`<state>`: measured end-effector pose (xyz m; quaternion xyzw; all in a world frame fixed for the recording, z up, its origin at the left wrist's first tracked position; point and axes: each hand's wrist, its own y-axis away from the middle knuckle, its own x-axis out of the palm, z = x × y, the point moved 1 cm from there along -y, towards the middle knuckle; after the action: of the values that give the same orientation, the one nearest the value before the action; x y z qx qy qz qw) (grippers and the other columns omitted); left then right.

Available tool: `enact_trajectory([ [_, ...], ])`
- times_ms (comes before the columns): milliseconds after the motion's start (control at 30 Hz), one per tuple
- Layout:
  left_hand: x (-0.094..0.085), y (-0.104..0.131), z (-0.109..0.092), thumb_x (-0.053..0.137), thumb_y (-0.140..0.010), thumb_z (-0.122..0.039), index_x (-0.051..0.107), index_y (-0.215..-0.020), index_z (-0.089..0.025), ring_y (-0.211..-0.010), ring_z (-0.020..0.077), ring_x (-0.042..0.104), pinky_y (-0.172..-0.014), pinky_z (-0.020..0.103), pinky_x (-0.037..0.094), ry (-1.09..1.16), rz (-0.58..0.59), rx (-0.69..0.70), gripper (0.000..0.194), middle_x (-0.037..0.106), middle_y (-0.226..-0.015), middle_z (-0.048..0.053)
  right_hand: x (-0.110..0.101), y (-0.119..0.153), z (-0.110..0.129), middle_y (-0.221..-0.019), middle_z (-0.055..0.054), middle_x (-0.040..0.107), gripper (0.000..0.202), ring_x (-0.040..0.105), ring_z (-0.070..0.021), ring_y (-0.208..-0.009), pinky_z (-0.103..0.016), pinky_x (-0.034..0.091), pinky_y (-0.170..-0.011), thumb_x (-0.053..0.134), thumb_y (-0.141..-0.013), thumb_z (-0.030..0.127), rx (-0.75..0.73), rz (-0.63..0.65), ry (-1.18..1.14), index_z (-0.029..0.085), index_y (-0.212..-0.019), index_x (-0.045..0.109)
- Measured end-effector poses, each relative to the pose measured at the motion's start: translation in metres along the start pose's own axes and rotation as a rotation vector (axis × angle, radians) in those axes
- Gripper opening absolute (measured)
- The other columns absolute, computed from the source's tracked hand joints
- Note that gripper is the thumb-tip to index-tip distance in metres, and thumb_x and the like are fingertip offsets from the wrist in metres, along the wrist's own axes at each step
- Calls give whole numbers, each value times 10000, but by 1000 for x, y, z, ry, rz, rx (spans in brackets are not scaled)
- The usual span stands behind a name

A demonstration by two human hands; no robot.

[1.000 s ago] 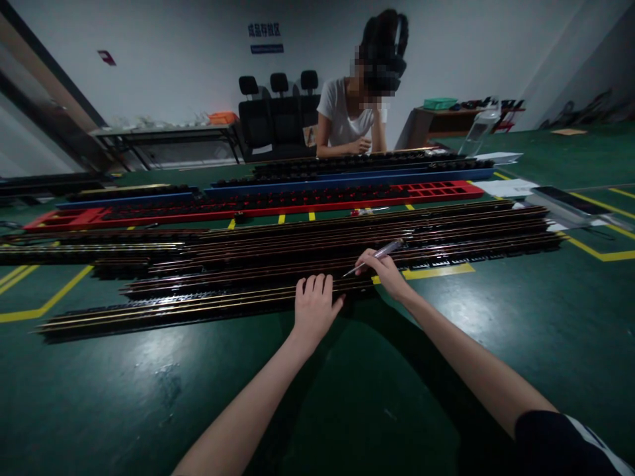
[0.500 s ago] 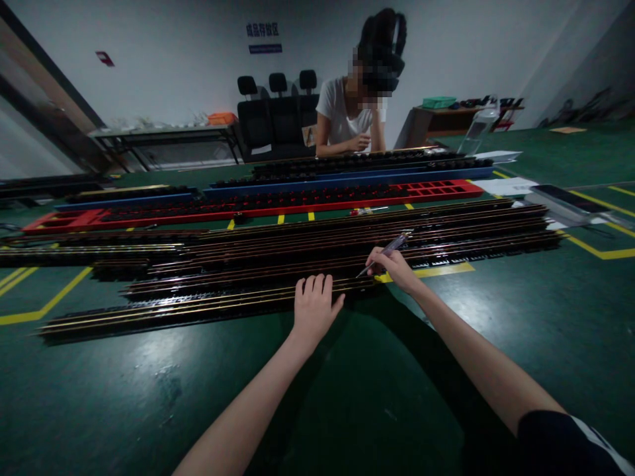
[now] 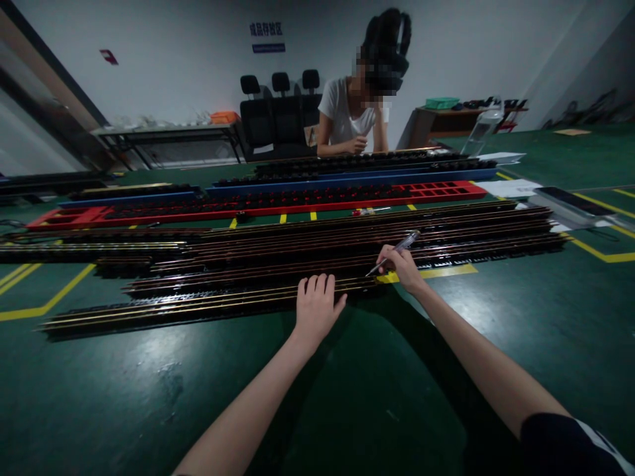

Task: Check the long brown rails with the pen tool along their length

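My left hand (image 3: pixel 317 307) lies with fingers stretched out and thumb apart across the nearest long dark strip (image 3: pixel 173 309), which has gold-coloured lines along its top. My right hand (image 3: pixel 401 266) is closed round a slim screwdriver (image 3: pixel 407 240) with a see-through handle. Its thin metal shaft slants down to the left, and the tip is at the strip's right end. Whether the tip touches the strip I cannot tell. Several similar dark strips (image 3: pixel 307 239) lie side by side just beyond both hands.
Past the strips lie a red tray (image 3: pixel 436 192) and a blue tray (image 3: pixel 347 178) with dark parts. A phone (image 3: pixel 575 200) and a clear bottle (image 3: pixel 481 129) are at the right. A co-worker (image 3: pixel 347 112) in a white shirt sits opposite.
My right hand and the screwdriver have moved slightly right along the strip's end. My left hand stays on the strip; the whole view has shifted a little.
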<state>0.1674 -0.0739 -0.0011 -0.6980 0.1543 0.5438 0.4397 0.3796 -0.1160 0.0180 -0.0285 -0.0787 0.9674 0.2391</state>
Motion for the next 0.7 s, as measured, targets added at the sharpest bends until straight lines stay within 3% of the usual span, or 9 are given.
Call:
enact_trajectory([
  [700,-2,-1,-1,414,-907,-412,603,-1175,-139,-1061,289,573,-930,475,430,10,19,-9,427,644,-1141,138,-5,-2,-2,-481,4,505,245,474,-105,-411,-238,410,-415,544,-673,363,-24,-51,-7,186,-503,537],
])
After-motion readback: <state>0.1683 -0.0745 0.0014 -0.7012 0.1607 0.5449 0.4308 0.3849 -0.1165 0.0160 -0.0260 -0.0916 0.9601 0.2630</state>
